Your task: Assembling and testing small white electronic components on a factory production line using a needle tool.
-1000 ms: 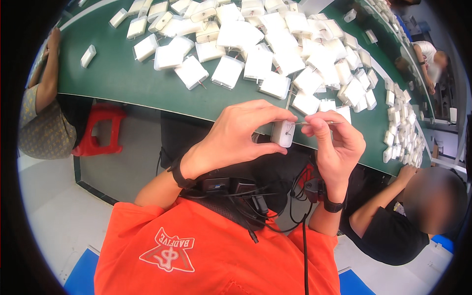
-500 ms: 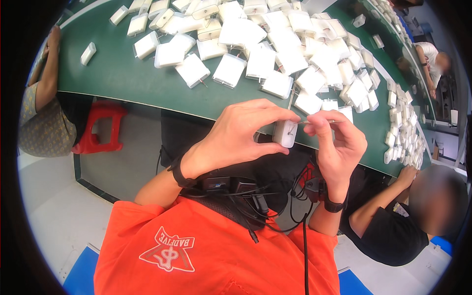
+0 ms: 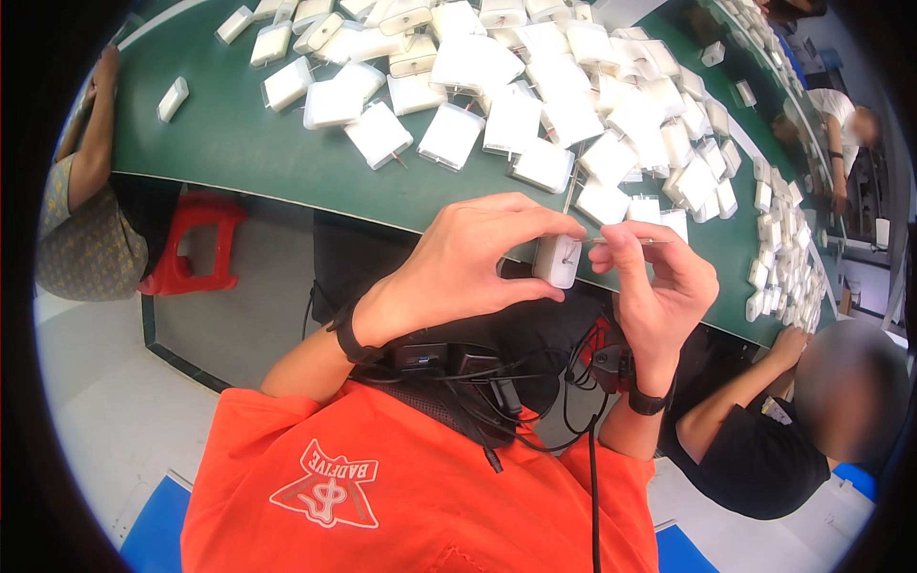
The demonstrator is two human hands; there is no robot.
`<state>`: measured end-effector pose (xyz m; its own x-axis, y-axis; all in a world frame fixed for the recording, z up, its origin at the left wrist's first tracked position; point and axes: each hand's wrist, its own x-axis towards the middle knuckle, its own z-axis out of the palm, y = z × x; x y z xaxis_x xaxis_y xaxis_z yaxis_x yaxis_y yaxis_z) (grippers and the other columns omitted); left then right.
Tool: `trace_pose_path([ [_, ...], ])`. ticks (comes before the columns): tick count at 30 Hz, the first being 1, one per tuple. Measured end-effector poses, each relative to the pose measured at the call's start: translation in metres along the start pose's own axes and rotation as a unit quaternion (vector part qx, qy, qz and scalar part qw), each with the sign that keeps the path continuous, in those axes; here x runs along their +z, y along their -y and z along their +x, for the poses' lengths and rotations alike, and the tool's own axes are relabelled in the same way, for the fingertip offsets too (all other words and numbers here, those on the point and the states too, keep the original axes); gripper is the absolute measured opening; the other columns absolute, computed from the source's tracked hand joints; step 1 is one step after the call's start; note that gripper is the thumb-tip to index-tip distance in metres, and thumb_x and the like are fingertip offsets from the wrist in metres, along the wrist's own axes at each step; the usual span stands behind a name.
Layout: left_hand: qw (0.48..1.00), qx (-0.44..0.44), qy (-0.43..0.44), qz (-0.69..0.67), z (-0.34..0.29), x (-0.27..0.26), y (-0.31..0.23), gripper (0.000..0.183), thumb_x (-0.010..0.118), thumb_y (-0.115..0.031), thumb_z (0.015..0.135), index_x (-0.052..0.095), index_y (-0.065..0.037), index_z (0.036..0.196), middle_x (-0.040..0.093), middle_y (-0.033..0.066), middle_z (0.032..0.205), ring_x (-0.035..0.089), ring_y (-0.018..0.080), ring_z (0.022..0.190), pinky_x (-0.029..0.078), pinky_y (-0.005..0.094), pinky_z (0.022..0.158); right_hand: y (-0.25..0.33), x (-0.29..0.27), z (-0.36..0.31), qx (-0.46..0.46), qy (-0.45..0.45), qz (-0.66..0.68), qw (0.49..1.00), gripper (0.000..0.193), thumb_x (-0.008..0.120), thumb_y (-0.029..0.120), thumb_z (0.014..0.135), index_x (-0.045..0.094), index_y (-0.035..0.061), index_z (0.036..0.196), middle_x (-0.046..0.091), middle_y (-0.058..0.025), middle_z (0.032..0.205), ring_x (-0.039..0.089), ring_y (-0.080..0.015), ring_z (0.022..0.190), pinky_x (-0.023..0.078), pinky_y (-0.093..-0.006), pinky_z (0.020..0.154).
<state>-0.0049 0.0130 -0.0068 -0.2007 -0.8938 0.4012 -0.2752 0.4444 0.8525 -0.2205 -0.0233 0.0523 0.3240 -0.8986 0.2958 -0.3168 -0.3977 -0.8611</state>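
Note:
A small white block [image 3: 554,264] with a thin metal wire on its end face is pinched between the thumb and fingers of my left hand [image 3: 457,256]. It is held above the near table edge. My right hand [image 3: 661,291], just to the right, grips a thin metal tool [image 3: 659,241] between thumb and fingers. The tool points left toward the block's wired end; whether its tip touches the block I cannot tell. Beyond my hands lies a large heap of similar white blocks [image 3: 449,137], several with metal wires sticking out.
The heap rests on a green table [image 3: 287,162] in front of me. A single block [image 3: 173,99] lies apart at the left. Black cables [image 3: 535,406] hang below my hands. A red stool [image 3: 220,244] stands left. Other people sit at left and right, beside another block pile [image 3: 781,248].
My right hand has shifted slightly right and down with the tool. My left hand keeps the block almost in place. A person at the far right has lowered an arm.

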Motion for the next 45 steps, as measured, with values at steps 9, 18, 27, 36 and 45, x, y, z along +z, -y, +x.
trace_pose_path([
  [9,1.000,0.001,-0.002,0.001,-0.001,0.000,0.000,0.060,0.099,-0.011,0.072,0.079,-0.008,0.128,0.079,0.0088,0.113,0.076,0.0290,0.101,0.062,0.0380,0.087,0.005,0.001,0.004,0.012,0.002,-0.011,1.000,0.008,0.079,-0.003,0.099,0.081,-0.0075,0.105,0.081,-0.0111,0.085,0.079,-0.0144,0.072,0.061,-0.0250,0.065],
  [18,1.000,0.003,0.006,0.002,-0.002,0.000,-0.002,0.059,0.099,-0.008,0.071,0.077,-0.005,0.126,0.079,0.0101,0.116,0.077,0.0290,0.104,0.064,0.0382,0.091,0.024,0.008,0.010,-0.087,0.033,-0.187,0.978,0.005,0.080,0.001,0.094,0.078,-0.0004,0.091,0.078,-0.0107,0.078,0.078,-0.0165,0.064,0.057,-0.0276,0.060],
  [27,0.999,-0.027,-0.003,-0.028,-0.004,0.003,0.001,0.059,0.099,-0.006,0.074,0.075,-0.001,0.128,0.077,0.0115,0.117,0.077,0.0273,0.109,0.067,0.0383,0.097,0.025,0.005,0.037,0.210,0.106,0.013,0.972,0.014,0.076,0.007,0.101,0.076,-0.0055,0.093,0.078,-0.0093,0.076,0.074,-0.0113,0.063,0.057,-0.0250,0.060],
  [36,1.000,-0.019,0.012,-0.013,-0.001,0.001,0.000,0.059,0.097,-0.007,0.077,0.076,-0.005,0.133,0.078,0.0089,0.124,0.076,0.0252,0.112,0.066,0.0372,0.098,-0.011,0.006,-0.017,-0.032,-0.054,0.045,0.997,0.007,0.072,-0.002,0.105,0.075,-0.0074,0.104,0.079,-0.0130,0.086,0.076,-0.0152,0.071,0.059,-0.0265,0.064],
  [45,0.999,-0.022,0.016,-0.020,-0.001,0.001,0.002,0.058,0.097,-0.007,0.077,0.077,-0.005,0.131,0.078,0.0093,0.119,0.076,0.0254,0.108,0.066,0.0369,0.097,-0.031,0.017,-0.026,0.088,-0.052,0.220,0.970,0.018,0.069,0.009,0.111,0.074,-0.0081,0.109,0.079,-0.0159,0.089,0.075,-0.0168,0.075,0.061,-0.0293,0.069],
])
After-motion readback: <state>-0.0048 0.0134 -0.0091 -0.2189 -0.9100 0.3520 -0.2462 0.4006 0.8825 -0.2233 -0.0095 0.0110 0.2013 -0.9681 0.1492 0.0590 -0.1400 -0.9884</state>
